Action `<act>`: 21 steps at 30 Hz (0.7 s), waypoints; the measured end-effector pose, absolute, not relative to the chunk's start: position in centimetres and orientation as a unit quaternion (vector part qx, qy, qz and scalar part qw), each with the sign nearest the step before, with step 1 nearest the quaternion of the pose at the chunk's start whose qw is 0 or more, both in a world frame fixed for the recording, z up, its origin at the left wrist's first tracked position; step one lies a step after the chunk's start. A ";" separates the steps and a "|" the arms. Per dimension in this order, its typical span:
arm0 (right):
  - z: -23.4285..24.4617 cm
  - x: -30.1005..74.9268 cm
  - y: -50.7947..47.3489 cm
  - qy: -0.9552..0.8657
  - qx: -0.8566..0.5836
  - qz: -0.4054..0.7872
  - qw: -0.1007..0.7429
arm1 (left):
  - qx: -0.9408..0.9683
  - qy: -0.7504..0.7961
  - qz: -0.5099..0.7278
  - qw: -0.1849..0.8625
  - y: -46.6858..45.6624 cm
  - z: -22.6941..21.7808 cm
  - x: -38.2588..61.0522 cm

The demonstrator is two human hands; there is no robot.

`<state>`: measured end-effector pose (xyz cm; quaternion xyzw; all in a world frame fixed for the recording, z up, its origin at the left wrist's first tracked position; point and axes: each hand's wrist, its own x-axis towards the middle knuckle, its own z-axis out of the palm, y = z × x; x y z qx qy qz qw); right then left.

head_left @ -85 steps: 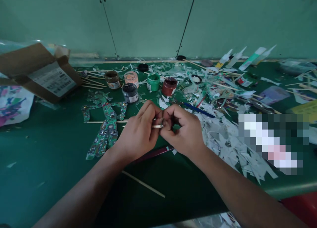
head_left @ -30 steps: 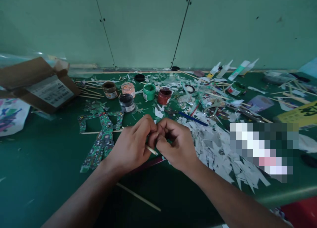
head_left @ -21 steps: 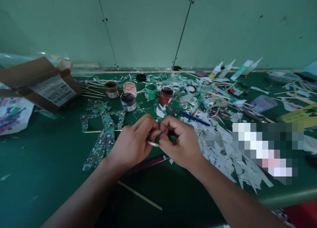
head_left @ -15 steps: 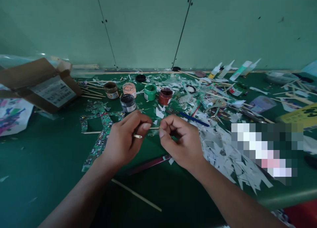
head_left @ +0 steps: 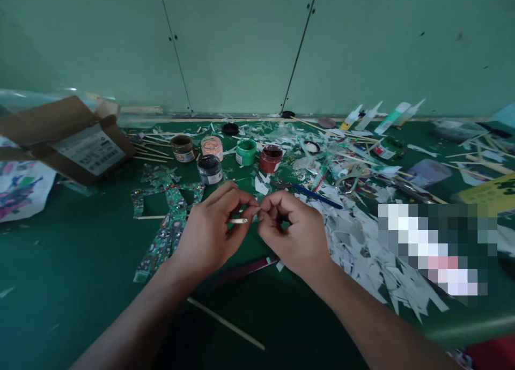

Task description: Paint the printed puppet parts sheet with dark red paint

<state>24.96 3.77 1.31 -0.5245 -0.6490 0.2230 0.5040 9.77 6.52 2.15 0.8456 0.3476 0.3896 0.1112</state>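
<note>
My left hand (head_left: 217, 225) is closed, with a pale wooden stick (head_left: 238, 221) poking out between its fingers. My right hand (head_left: 298, 230) is pinched shut, its fingertips meeting those of the left. A second, thin stick runs between the two pinches and is nearly all hidden by the fingers. Left of my hands lies a flat shape of crossed strips (head_left: 159, 246) with a circuit-like pattern and small beads. Below them, a dark red tool (head_left: 245, 271) and a loose wooden stick (head_left: 227, 323) rest on the green table (head_left: 80, 284).
Open paint jars (head_left: 245, 152) stand beyond my hands. A torn cardboard box (head_left: 88, 150) is at the left. White paper scraps (head_left: 362, 252), a blue-handled tool (head_left: 317, 197) and pliers (head_left: 350, 178) lie to the right. Glue bottles (head_left: 392, 118) lean near the wall.
My left hand has moved right, so the fingertips of both hands now meet. The thin stick that showed between them is mostly covered. The view has shifted slightly.
</note>
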 end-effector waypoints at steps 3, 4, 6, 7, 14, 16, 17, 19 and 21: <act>1.3 25.1 3.8 -0.651 -0.525 0.231 0.497 | 0.862 0.345 0.363 0.073 6.3 1.7 10.1; 1.3 25.1 3.8 -0.653 -0.523 0.235 0.494 | 0.867 0.346 0.354 0.063 6.3 1.6 10.3; 1.2 25.2 3.8 -0.658 -0.520 0.242 0.487 | 0.873 0.348 0.337 0.053 6.1 1.5 10.5; 1.2 25.3 3.8 -0.660 -0.519 0.245 0.484 | 0.876 0.351 0.328 0.051 6.0 1.5 10.6; 1.0 25.6 4.0 -0.678 -0.514 0.259 0.458 | 0.890 0.353 0.287 0.025 5.8 1.5 10.5; 1.0 25.7 4.0 -0.682 -0.520 0.253 0.447 | 0.892 0.353 0.282 0.008 5.9 1.5 10.4; 1.0 25.7 4.0 -0.685 -0.523 0.247 0.443 | 0.893 0.352 0.280 0.001 5.9 1.4 10.4; 1.0 25.8 4.0 -0.692 -0.526 0.235 0.436 | 0.895 0.351 0.274 -0.008 5.9 1.4 10.4; 1.2 25.9 4.0 -0.699 -0.528 0.230 0.423 | 0.897 0.349 0.271 -0.012 5.9 1.4 10.5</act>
